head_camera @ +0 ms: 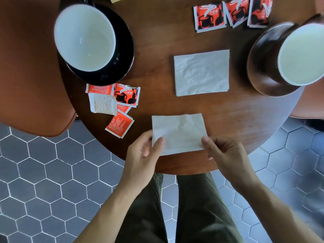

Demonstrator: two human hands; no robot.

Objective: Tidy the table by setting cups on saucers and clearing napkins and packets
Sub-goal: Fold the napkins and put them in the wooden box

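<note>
A white folded napkin point(178, 132) lies at the near edge of the round wooden table point(236, 116). My left hand point(142, 153) pinches its lower left corner, thumb on top. My right hand point(222, 151) pinches its lower right corner. A second napkin point(201, 72) lies flat in the middle. A white cup point(85, 36) sits on a black saucer point(122, 55) at the left. Another white cup point(301, 53) sits on a brown saucer point(259, 67) at the right. Red sugar packets lie in a pile point(117, 104) at the left and in a row point(231, 13) at the back.
A brown chair seat point(29, 67) stands to the left of the table. Another brown seat edge point(308, 109) shows at the right. Grey hexagonal floor tiles point(52, 172) lie below. My legs in dark trousers point(175, 207) are under the near table edge.
</note>
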